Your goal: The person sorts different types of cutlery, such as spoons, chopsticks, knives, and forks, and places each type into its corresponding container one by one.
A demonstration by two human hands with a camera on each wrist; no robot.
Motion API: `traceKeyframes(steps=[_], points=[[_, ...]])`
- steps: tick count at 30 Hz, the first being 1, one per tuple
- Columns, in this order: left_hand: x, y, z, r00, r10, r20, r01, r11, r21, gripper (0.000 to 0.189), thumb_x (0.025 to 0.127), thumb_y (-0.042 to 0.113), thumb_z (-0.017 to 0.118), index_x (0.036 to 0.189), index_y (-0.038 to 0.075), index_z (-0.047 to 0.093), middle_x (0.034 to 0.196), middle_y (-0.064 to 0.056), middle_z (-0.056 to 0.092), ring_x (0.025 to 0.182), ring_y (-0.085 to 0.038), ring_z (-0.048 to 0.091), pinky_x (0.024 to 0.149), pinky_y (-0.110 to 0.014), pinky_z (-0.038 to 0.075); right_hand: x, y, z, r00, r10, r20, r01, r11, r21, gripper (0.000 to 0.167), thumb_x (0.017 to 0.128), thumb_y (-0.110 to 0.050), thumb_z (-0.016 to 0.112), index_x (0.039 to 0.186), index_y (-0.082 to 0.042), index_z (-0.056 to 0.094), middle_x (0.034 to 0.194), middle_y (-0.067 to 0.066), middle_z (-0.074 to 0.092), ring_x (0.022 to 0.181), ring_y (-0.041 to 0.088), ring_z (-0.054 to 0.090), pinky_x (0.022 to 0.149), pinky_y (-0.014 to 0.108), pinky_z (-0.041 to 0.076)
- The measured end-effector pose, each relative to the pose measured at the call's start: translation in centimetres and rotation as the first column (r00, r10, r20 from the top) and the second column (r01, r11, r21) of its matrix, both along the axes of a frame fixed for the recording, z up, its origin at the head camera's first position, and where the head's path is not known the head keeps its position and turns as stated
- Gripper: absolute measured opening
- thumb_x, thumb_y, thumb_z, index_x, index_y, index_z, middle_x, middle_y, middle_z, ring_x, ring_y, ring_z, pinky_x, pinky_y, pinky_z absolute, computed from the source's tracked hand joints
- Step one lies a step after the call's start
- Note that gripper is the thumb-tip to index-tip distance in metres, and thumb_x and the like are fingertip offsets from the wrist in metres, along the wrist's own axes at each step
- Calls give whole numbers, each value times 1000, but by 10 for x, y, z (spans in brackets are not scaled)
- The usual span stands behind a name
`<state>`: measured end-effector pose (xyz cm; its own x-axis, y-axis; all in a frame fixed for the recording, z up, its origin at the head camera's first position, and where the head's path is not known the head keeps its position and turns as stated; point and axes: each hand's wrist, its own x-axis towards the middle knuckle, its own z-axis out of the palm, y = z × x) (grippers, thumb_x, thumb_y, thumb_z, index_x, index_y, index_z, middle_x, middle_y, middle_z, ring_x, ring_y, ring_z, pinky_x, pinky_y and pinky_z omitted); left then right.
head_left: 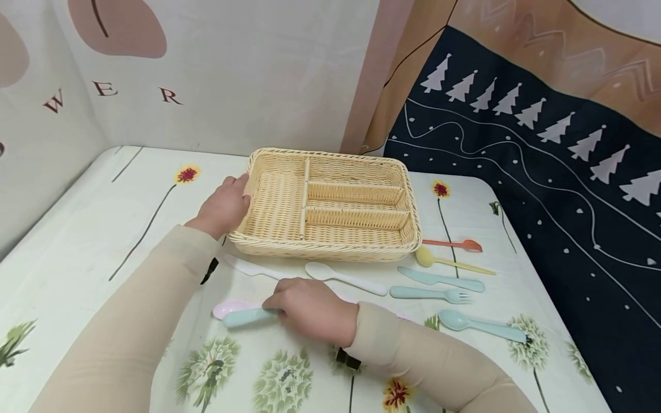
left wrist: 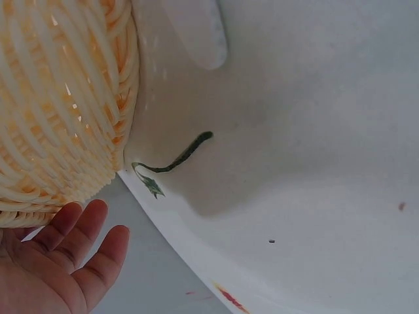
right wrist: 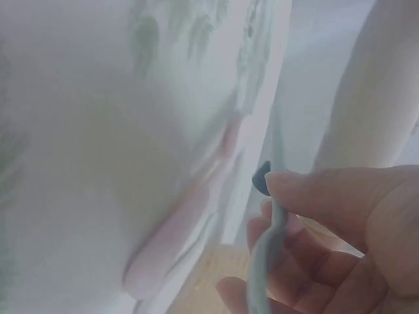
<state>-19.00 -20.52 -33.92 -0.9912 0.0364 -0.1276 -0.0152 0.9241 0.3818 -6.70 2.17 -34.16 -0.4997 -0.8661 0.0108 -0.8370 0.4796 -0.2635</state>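
A wicker basket (head_left: 356, 252) with dividers stands in the middle of the table. My left hand (head_left: 223, 206) grips its left rim; in the left wrist view, several fingers (left wrist: 105, 261) extend loosely beside the woven wall. Near the table's front, my right hand (head_left: 315, 310) pinches a light blue piece of cutlery (head_left: 249, 318) between thumb and fingers. My hand hides part of it, so its kind cannot be told. A pink spoon (head_left: 232, 308) lies just behind it, partly covered. White spoon (head_left: 346, 279) and white knife (head_left: 248, 267) lie between hand and basket.
Right of my right hand lie a light blue knife (head_left: 439, 279), fork (head_left: 431, 293) and spoon (head_left: 480, 326). Beyond them are a yellow spoon (head_left: 454, 264) and an orange utensil (head_left: 454, 244). A flower-print cloth (head_left: 129, 321) covers the table, with hangings behind and right.
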Motion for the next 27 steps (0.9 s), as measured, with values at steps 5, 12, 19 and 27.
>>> traceKeyframes(steps=[5,12,19,27], points=[[-1,-1,-2,1000,7,2,-7,1000,2,58,103,16,34,153,-2,12,141,-30,30,125,-43,41,102,-58,39,-3,3,4,997,-38,61,38,999,-13,25,88,-1,64,100,-20,75,90,-6,64,81,3,58,63,11,42],[0,-1,-2,1000,8,4,-8,1000,2,57,104,16,34,153,-2,11,140,-30,30,123,-42,43,102,-58,39,-10,9,11,998,-51,39,53,998,-41,25,88,-3,65,106,-16,75,93,-3,68,82,6,60,68,14,47],[0,1,0,1000,13,17,-13,1000,8,58,104,16,34,153,-2,11,142,-30,29,125,-42,40,103,-58,38,-18,19,22,988,-95,121,107,989,-100,30,87,2,61,114,-6,71,103,5,68,92,13,64,77,17,51],[1,1,2,1000,9,17,-9,1000,4,57,104,17,33,153,-3,10,140,-30,30,123,-42,42,102,-58,40,-28,27,36,968,-180,177,199,975,-98,28,89,0,62,115,-6,69,103,4,64,85,11,56,70,18,48]])
